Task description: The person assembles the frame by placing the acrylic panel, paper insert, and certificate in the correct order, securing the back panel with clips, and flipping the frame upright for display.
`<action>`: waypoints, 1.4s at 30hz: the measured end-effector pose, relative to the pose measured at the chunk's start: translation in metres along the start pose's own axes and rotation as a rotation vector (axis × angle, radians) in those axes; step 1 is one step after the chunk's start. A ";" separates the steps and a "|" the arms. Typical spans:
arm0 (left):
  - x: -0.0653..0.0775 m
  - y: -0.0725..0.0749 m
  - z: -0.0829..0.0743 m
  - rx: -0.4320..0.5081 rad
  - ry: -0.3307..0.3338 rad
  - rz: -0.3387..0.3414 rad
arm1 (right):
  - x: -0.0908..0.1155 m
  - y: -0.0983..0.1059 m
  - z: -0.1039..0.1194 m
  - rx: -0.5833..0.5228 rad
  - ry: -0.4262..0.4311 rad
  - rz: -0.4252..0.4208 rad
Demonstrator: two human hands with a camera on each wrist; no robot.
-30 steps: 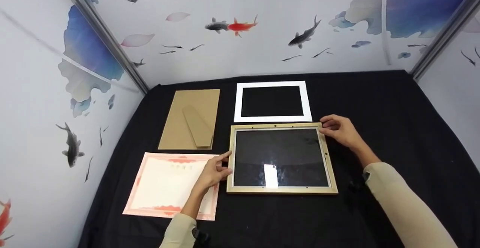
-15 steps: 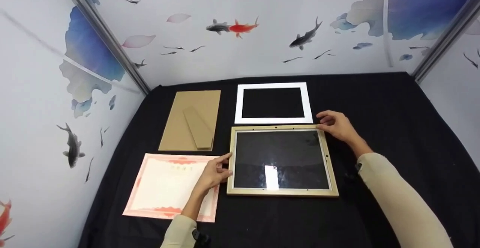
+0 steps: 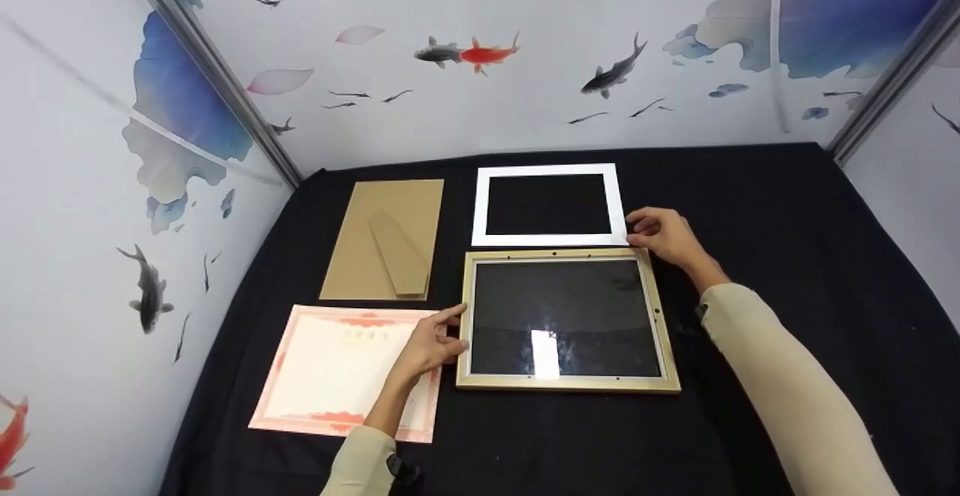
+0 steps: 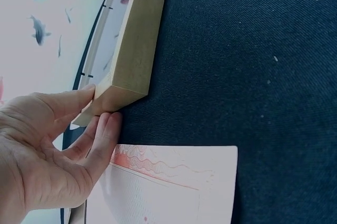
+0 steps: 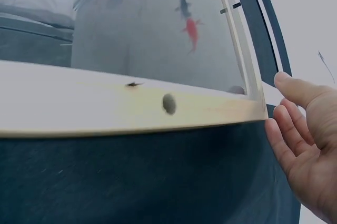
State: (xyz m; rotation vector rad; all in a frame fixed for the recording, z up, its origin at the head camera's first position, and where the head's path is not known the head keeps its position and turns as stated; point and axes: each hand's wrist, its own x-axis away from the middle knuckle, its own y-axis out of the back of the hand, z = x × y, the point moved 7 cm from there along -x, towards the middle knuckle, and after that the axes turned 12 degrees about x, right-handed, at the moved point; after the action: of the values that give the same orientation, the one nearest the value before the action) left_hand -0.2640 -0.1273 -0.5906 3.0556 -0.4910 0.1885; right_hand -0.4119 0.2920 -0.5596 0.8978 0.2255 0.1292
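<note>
In the head view a gold-coloured wooden picture frame (image 3: 566,384) lies on the black cloth, its dark, glossy pane reflecting a light. My left hand (image 3: 427,346) holds the frame's left rail between thumb and fingers; in the left wrist view they are close to a corner of the rail. My right hand (image 3: 667,237) is beyond the frame's far right corner, by the near right corner of a white mat (image 3: 550,240). In the right wrist view, its thumb (image 5: 287,82) lies at the mat's edge, apart from the fingers; whether it touches is unclear.
Left of the mat lies a brown backing board (image 3: 345,248) with a stand leg (image 3: 394,252). A pink-bordered certificate (image 3: 322,376) lies nearer, partly under my left forearm. Printed wall panels (image 3: 510,121) enclose the black cloth (image 3: 570,443) at the back and sides.
My right hand has left the frame's far right corner and moved away and slightly left to the mat's corner. My left hand stays at the frame's left side. The frame looks still.
</note>
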 end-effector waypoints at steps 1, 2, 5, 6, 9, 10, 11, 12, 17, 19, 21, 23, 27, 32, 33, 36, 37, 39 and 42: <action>-0.002 0.001 0.004 0.000 0.002 -0.002 | -0.003 -0.001 0.001 0.000 0.005 0.002; -0.002 0.001 0.006 0.000 0.001 -0.003 | -0.005 -0.001 0.001 -0.003 0.014 0.003; -0.002 0.002 0.005 -0.008 0.009 -0.003 | -0.010 -0.003 0.002 -0.022 0.031 0.016; -0.002 0.002 0.004 -0.012 0.006 -0.002 | -0.011 -0.004 0.002 -0.031 0.038 0.022; -0.002 0.003 0.004 -0.020 0.005 -0.007 | -0.013 -0.007 0.003 -0.049 0.051 0.048; -0.002 0.003 0.004 -0.022 0.008 -0.010 | -0.013 -0.008 0.004 -0.052 0.052 0.062; -0.002 0.003 0.004 -0.024 0.008 -0.012 | -0.013 -0.010 0.004 -0.053 0.049 0.076; -0.003 0.004 0.005 -0.024 0.008 -0.013 | -0.013 -0.012 0.004 -0.051 0.046 0.090; -0.005 0.004 0.008 -0.026 0.012 -0.011 | -0.014 -0.020 0.004 -0.025 0.008 0.118; -0.005 0.004 0.010 -0.020 0.014 -0.009 | -0.015 -0.023 0.005 -0.013 -0.004 0.124; -0.005 0.004 0.011 -0.015 0.018 -0.011 | -0.016 -0.026 0.007 0.008 -0.010 0.138; -0.005 0.004 0.011 -0.015 0.020 -0.014 | -0.019 -0.030 0.010 0.049 0.002 0.158; -0.004 0.003 0.009 -0.007 0.023 -0.018 | -0.025 -0.037 0.017 0.131 0.014 0.197; -0.001 0.003 0.009 0.001 0.030 -0.018 | -0.031 -0.045 0.018 0.175 -0.019 0.261; -0.001 0.003 0.009 0.002 0.033 -0.019 | -0.032 -0.046 0.018 0.186 -0.013 0.268; -0.001 0.003 0.008 -0.004 0.037 -0.024 | -0.035 -0.046 0.019 0.224 0.022 0.256; -0.002 0.002 0.008 -0.009 0.039 -0.025 | -0.036 -0.045 0.019 0.234 0.042 0.239; -0.002 0.002 0.008 -0.007 0.038 -0.030 | -0.037 -0.043 0.020 0.244 0.083 0.202; -0.002 0.001 0.010 -0.002 0.041 -0.034 | -0.035 -0.042 0.019 0.233 0.116 0.168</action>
State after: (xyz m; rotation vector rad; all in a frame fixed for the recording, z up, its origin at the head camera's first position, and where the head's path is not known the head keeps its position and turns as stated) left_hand -0.2649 -0.1285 -0.6009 3.0492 -0.4356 0.2483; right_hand -0.4406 0.2443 -0.5757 1.1426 0.2765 0.3159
